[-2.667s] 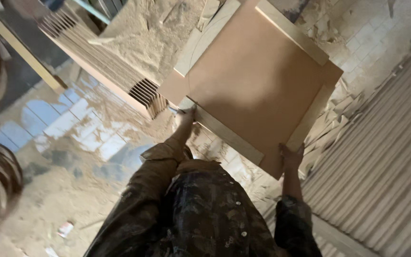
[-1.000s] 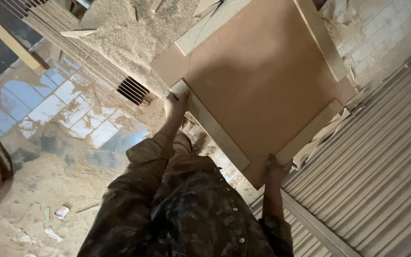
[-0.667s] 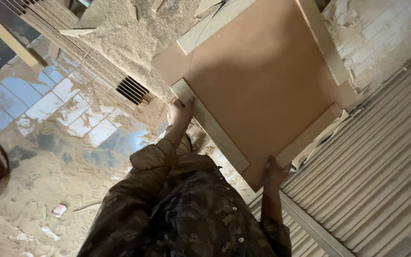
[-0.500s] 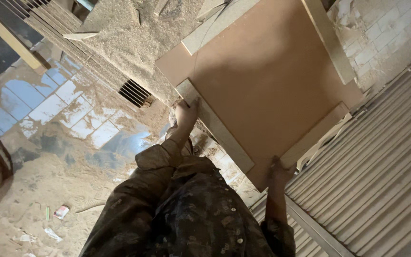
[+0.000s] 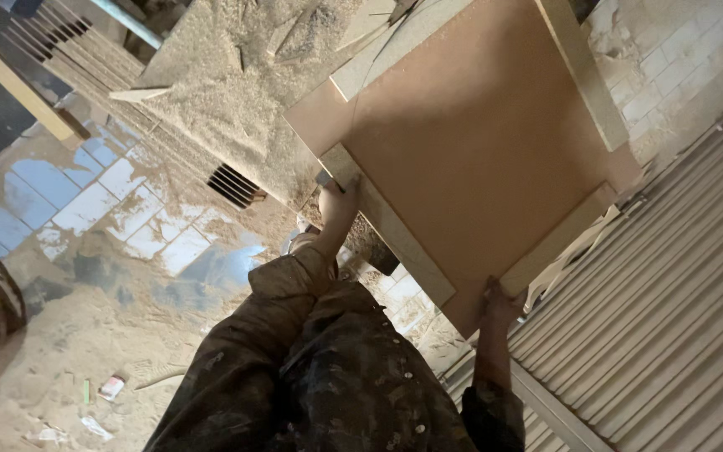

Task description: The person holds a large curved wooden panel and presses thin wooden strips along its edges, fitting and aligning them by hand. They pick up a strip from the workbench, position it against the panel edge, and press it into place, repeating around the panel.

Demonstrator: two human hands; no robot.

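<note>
The large flat brown fibreboard panel with pale wooden edge strips (image 5: 479, 142) is held up in front of the person, above a sawdust-covered counter (image 5: 228, 92). The left hand (image 5: 338, 201) is clamped on the panel's near-left edge strip. The right hand (image 5: 499, 303) grips the panel's lower corner. A stack of ribbed pale boards (image 5: 671, 318) lies to the right. Blue-tiled floor (image 5: 102, 192) lies below.

Warm, dim light falls from the upper right, leaving the brown board (image 5: 479, 142) evenly lit and the sleeves (image 5: 328, 377) in shadow. The wet floor tiles (image 5: 119, 201) give a pale bluish glare. Edges look slightly soft, and the view is tilted.
</note>
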